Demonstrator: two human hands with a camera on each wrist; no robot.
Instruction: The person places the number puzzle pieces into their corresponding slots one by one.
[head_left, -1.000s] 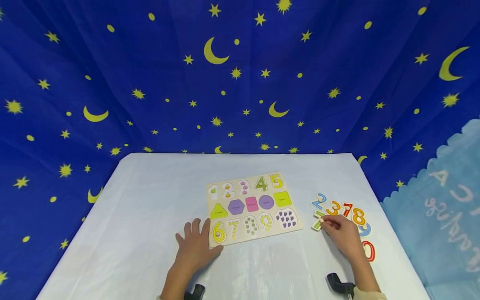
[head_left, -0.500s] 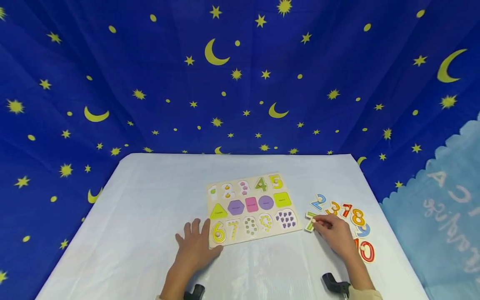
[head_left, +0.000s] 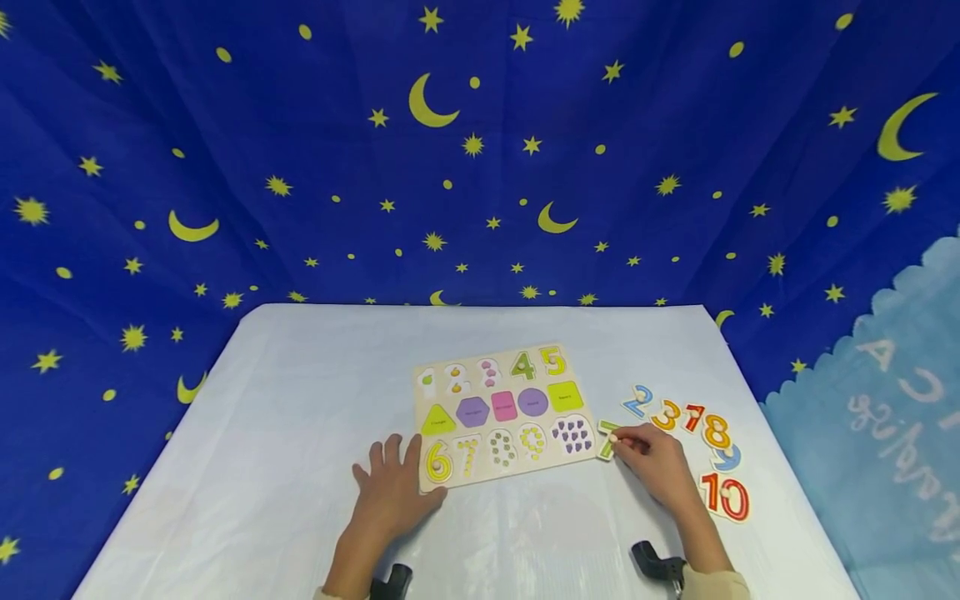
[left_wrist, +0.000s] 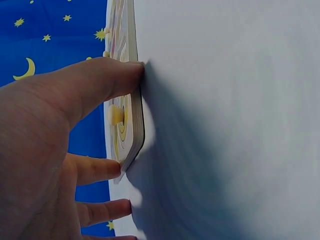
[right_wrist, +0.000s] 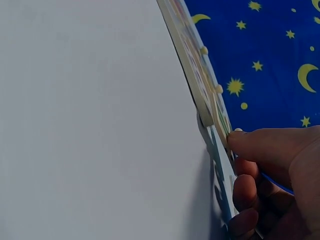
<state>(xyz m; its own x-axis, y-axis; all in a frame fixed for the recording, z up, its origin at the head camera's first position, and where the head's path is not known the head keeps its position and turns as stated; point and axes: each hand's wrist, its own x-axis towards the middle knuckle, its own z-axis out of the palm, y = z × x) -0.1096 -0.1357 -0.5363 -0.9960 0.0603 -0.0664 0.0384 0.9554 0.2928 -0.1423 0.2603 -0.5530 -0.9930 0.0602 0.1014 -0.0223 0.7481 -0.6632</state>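
Note:
A wooden number puzzle board (head_left: pixel 517 482) lies slightly turned on the white table, with the 4 (head_left: pixel 522 367), 5 (head_left: pixel 553 361) and 6 (head_left: pixel 438 462) pieces in its top and bottom rows. My left hand (head_left: pixel 390 492) rests at its near left corner, thumb on the near edge (left_wrist: pixel 135 80) and fingers spread along the left side. My right hand (head_left: pixel 655 462) pinches the knob of a green number 7 piece (head_left: pixel 606 442) between thumb and fingers. That piece is right at the board's right edge, and in the right wrist view it overlaps the board's corner (right_wrist: pixel 206 117).
Right of the board lie loose number pieces: a blue 2 (head_left: pixel 639 402), an orange 3 (head_left: pixel 666 415), a red 1 (head_left: pixel 693 417), an orange 8 (head_left: pixel 717 432), a blue 9 (head_left: pixel 727 457) and a red 10 (head_left: pixel 725 497). A starry blue curtain (head_left: pixel 480 167) hangs behind the table.
My right hand has moved left with the green 7, from among the loose pieces to the board's right edge, uncovering the red 10. My left hand has stayed in place.

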